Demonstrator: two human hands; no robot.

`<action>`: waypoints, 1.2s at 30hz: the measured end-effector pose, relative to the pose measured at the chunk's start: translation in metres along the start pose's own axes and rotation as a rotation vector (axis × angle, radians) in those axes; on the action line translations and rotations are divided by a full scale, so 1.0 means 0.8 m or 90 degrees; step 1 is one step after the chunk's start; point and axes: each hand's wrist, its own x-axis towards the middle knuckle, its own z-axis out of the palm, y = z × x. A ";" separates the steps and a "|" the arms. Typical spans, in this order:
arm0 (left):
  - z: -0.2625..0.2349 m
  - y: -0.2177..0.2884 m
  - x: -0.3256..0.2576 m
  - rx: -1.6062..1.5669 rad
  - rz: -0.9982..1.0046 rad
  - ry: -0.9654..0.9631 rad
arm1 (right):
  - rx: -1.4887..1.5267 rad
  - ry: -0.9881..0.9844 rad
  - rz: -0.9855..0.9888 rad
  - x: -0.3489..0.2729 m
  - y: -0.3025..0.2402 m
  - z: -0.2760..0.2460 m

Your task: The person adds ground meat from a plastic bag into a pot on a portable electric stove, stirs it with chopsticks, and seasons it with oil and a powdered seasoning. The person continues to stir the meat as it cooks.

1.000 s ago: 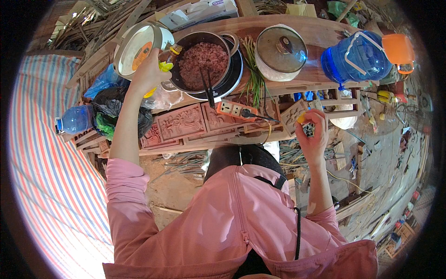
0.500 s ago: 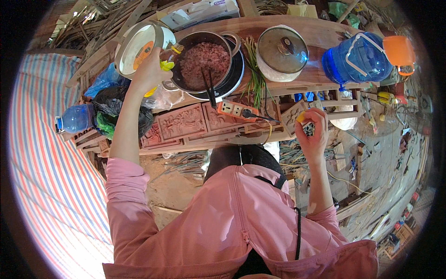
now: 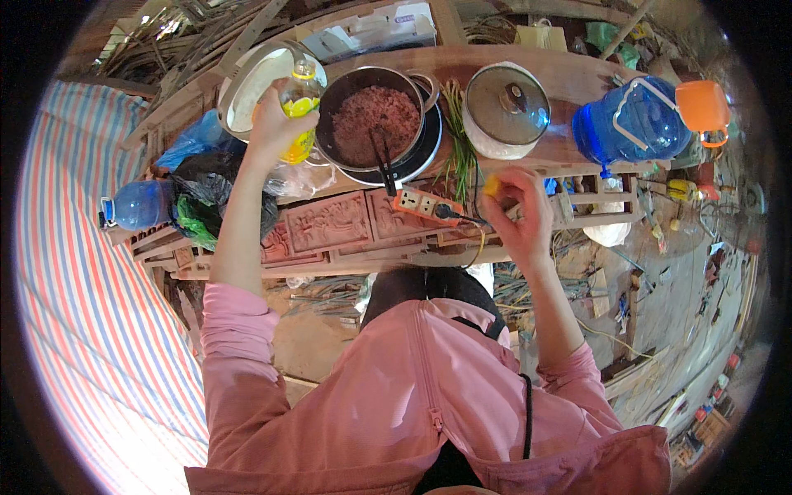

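My left hand [image 3: 275,125] grips a clear bottle of yellow oil [image 3: 303,106] with a yellow label. The bottle stands nearly upright just left of a dark-lined pot [image 3: 329,96]. Reddish minced meat [image 3: 373,115] fills the bottom of the pot, and a pair of black chopsticks [image 3: 385,168] leans in it. The pot rests on a round black electric cooker [image 3: 426,155]. My right hand [image 3: 525,221] pinches a small yellow cap [image 3: 492,185] between thumb and fingers, over the table's near edge. Behind the bottle is a round pale vessel [image 3: 245,101], partly hidden.
Green onions [image 3: 458,136] lie between the cooker and a white pot with a glass lid [image 3: 507,99]. Farther right stand a blue water jug [image 3: 631,124] and an orange cup [image 3: 703,114]. An orange power strip [image 3: 425,204] sits at the near edge, plastic bags [image 3: 216,186] at left.
The oil bottle has swung from tilted at the pot's rim to nearly upright. My right hand has moved left with the yellow cap.
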 end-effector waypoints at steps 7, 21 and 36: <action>-0.001 0.028 -0.059 -0.194 0.003 -0.011 | 0.078 -0.178 -0.203 0.146 -0.081 0.086; -0.042 0.019 -0.145 -0.246 0.034 -0.138 | -0.121 -0.580 -0.620 0.218 -0.198 0.148; -0.069 -0.028 -0.222 -0.670 0.081 -0.720 | -0.067 -0.728 -1.099 0.157 -0.307 0.180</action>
